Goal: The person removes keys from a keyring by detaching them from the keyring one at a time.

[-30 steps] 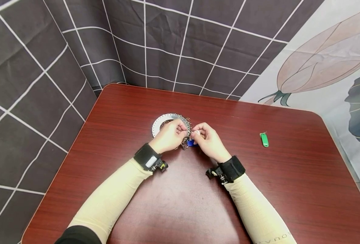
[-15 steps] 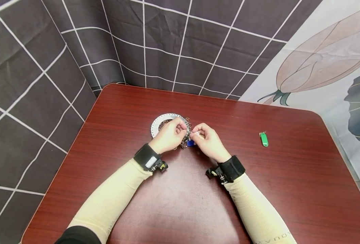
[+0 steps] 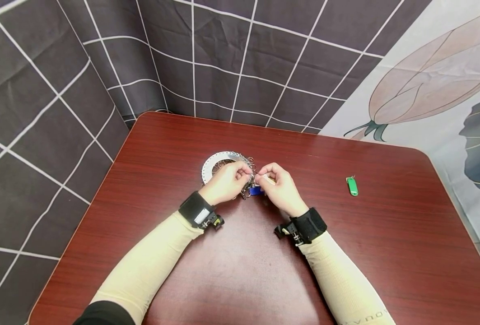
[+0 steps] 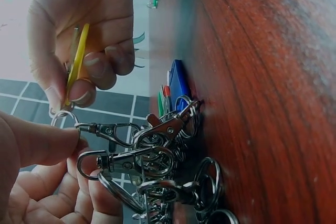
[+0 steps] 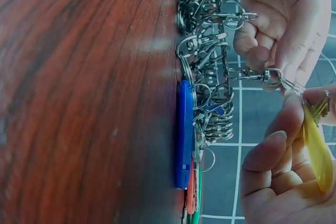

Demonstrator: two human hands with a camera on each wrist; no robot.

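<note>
Left hand: the left hand [image 3: 226, 180] is curled, and its thumb and finger pinch a metal clip [image 4: 107, 131] on the bunch of clips; it sits in the same spot as a second ago.
Right hand: the right hand [image 3: 279, 186] is curled too, and its fingertips [image 4: 84, 88] pinch a yellow tag [image 4: 76, 62]. The small ring [image 4: 62, 117] of the tag touches the end of the clip. The hand has turned a little since a moment ago, so the white bit that showed at its fingertips is now hidden in the head view.
Bunch of clips: the pile of metal clips [image 5: 207, 72] lies on the table between the two hands, on the silver round plate [image 3: 212, 162].
Blue tag: the blue tag [image 3: 256, 190] lies flat on the table, just under the hands. More of it shows than before.
Table: the red-brown table [image 3: 240, 271] holds it all.
Green tag: the green tag [image 3: 351, 185] lies far off to the right, well apart from the hands. It has not moved.
Wall: a dark cloth with white squares [image 3: 207, 58] hangs behind.
</note>
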